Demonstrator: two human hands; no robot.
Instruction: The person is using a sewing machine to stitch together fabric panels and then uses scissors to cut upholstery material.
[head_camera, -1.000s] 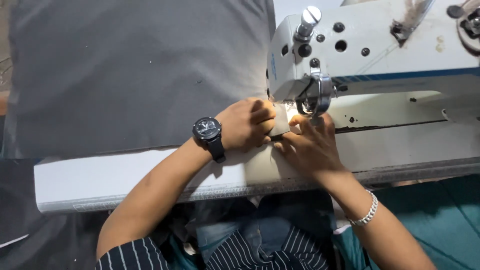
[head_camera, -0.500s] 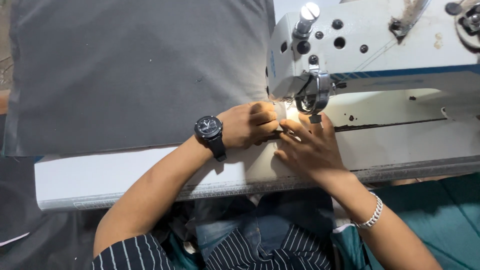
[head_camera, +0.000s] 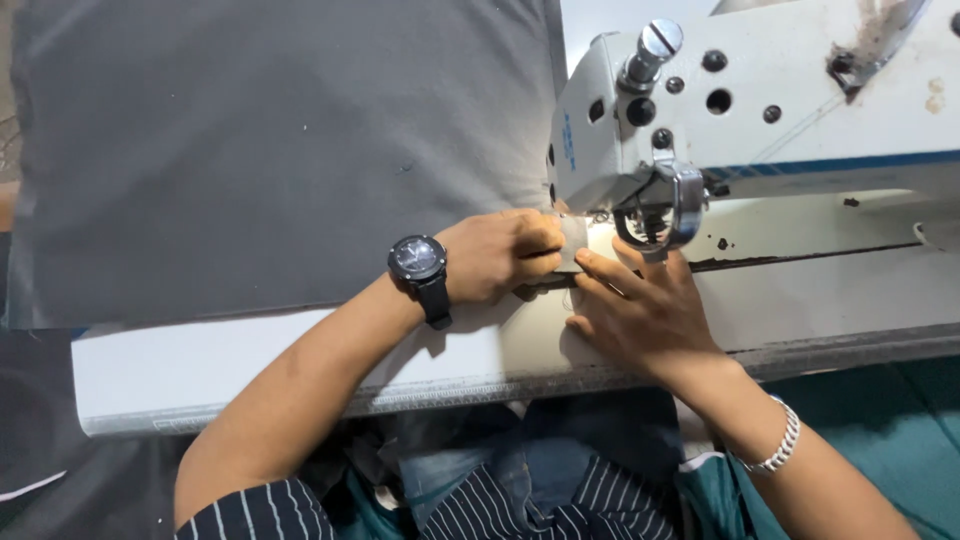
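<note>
The broad sheet of woven fabric (head_camera: 280, 150) at the far left is plain dark grey. The metal sewing machine (head_camera: 780, 100) on the right is off-white with a thin blue stripe and dark round holes. The flat table (head_camera: 250, 360) is white, its near edge grey. The round wristwatch (head_camera: 420, 262) is black; the chain bracelet (head_camera: 780, 445) is silver. The sleeve (head_camera: 260, 512) is dark navy with thin white stripes. The small cloth piece (head_camera: 572, 243) is pale grey.
</note>
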